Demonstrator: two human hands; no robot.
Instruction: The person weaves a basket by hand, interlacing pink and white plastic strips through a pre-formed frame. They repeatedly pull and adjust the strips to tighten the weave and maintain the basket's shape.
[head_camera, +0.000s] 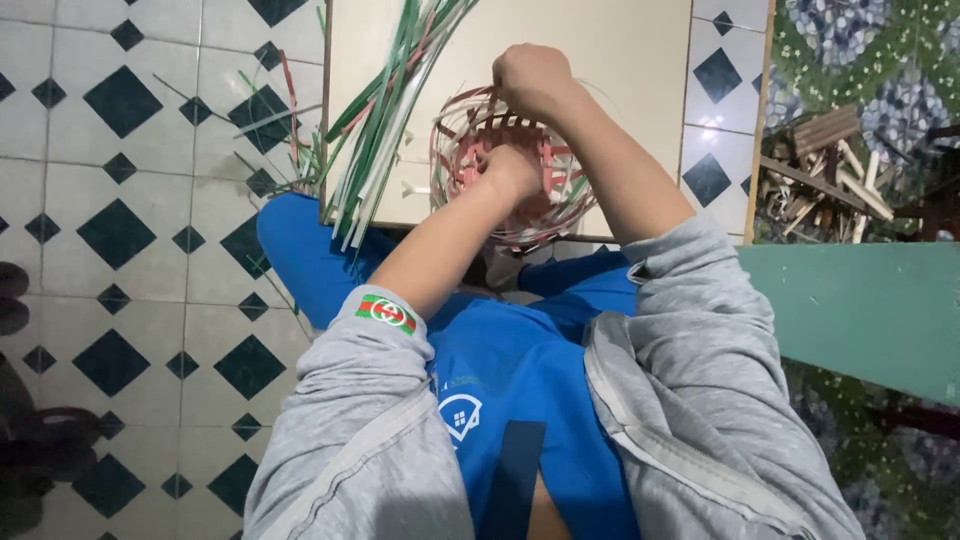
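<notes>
Half-woven basket, left hand inside, right hand on rim

1 head-worn view looks steeply down, close over the person's own arms, lap and tiled floor.

Labels only: a small rectangular patch, striped green and red with a pale round emblem, on the grey left sleeve cuff; a white house-shaped emblem on the blue shirt front.
</notes>
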